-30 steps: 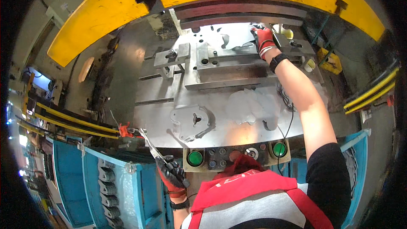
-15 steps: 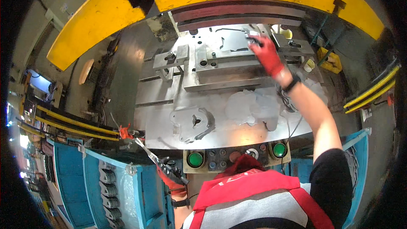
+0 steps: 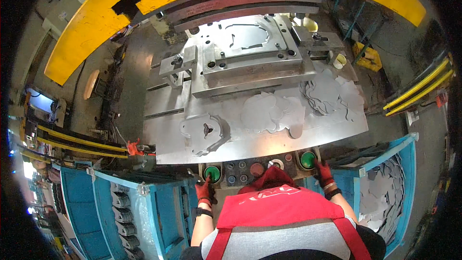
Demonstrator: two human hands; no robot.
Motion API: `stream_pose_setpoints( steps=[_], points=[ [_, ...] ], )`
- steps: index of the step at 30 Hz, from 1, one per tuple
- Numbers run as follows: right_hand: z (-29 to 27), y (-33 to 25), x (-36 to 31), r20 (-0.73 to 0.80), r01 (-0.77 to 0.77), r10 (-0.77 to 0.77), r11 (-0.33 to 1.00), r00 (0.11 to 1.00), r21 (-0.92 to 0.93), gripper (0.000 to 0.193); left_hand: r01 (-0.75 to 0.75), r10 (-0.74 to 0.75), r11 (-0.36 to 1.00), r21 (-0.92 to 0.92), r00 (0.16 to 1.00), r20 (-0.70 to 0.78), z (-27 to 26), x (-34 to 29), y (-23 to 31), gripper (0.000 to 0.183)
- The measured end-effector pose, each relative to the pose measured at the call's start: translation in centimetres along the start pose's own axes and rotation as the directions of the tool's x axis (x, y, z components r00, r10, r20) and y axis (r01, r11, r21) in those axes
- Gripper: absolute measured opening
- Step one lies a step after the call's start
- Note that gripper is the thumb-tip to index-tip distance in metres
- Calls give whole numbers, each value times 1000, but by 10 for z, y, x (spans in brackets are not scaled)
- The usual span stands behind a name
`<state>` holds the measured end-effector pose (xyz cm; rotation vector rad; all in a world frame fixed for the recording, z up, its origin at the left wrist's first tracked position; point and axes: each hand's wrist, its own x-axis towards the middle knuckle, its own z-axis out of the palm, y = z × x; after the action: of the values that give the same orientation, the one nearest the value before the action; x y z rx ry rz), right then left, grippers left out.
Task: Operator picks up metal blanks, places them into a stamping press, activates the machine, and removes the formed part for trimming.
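My left hand (image 3: pixel 204 190), in a red glove, rests its index finger on the left green button (image 3: pixel 212 173) of the control panel (image 3: pixel 257 168). The tip of a thin metal rod (image 3: pixel 191 173) sticks out of its fist. My right hand (image 3: pixel 323 173), also gloved, lies with its fingers on the right green button (image 3: pixel 308 160) and holds nothing. Beyond the panel is the steel press bed (image 3: pixel 168 115). A grey die block (image 3: pixel 250 62) stands on it, with a flat shaped sheet (image 3: pixel 248 36) lying on top.
A stack of shaped plates (image 3: pixel 204 132) sits at the bed's front left. Flat blanks (image 3: pixel 272 113) lie in the middle and a pile of cut sheets (image 3: pixel 332 94) at the right. Blue bins stand left (image 3: pixel 134 202) and right (image 3: pixel 390 188). A yellow press frame (image 3: pixel 96 24) arches above.
My right hand has drawn back from the die to the right green button. My left hand has risen to the left green button. A sheet now lies on the die.
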<state>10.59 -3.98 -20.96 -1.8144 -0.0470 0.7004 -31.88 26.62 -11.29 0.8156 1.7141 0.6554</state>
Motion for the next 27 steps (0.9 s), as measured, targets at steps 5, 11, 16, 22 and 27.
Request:
stream_pose_setpoints(
  steps=[5,11,16,22,27],
  points=[
    [31,17,5,-114,-6,11,999,993,44,56,-22,19,992,-122,1000,-25,11,-2,0,78],
    [41,-36,-18,-137,-17,18,1000,990,6,57,-50,52,998,34,997,-51,9,6,-3,92],
    [38,-21,-8,-107,-5,6,1000,994,5,57,-36,39,997,67,998,-42,14,-7,11,91],
    [42,-25,-13,-90,-36,53,983,995,181,52,-49,105,955,294,978,-178,5,43,-37,87],
    [38,-18,-8,-131,-27,35,998,991,60,62,0,38,970,242,988,-153,10,20,-11,86]
  ],
)
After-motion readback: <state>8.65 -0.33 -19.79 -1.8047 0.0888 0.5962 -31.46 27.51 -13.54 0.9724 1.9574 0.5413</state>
